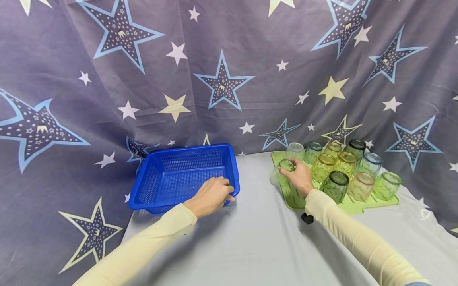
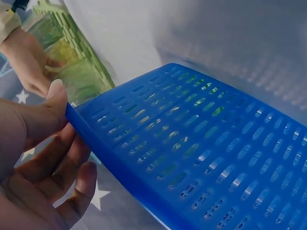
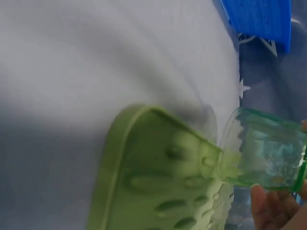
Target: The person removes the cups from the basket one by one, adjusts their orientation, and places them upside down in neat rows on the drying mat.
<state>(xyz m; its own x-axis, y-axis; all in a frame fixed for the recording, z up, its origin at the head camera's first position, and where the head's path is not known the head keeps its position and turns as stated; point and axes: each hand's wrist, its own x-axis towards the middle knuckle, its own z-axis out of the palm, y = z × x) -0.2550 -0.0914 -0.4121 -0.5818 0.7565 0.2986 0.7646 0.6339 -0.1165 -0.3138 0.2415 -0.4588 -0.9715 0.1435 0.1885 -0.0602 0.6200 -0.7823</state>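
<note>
My left hand (image 1: 211, 196) pinches the near right corner of the blue plastic basket (image 1: 195, 155), thumb on one side of the rim. That pinch shows closely in the left wrist view, where my thumb and fingers (image 2: 79, 191) meet the slotted wall. With the right hand (image 1: 299, 176), I hold a clear green-tinted glass (image 1: 281, 174) by its upper end, at the left edge of the light-green draining mat (image 1: 297, 204). The right wrist view has the glass (image 3: 268, 148) over the mat's edge, fingertips (image 3: 259, 203) against its thick end. Whether it touches the mat, I cannot tell.
Several more glasses in green, yellow, pink and blue tints stand on the mat, among them a dark green glass (image 1: 334, 186) near my right wrist. A small black object (image 1: 307, 218) lies below that sleeve. A star-patterned curtain (image 1: 222, 47) hangs behind the white-covered table (image 1: 257, 238).
</note>
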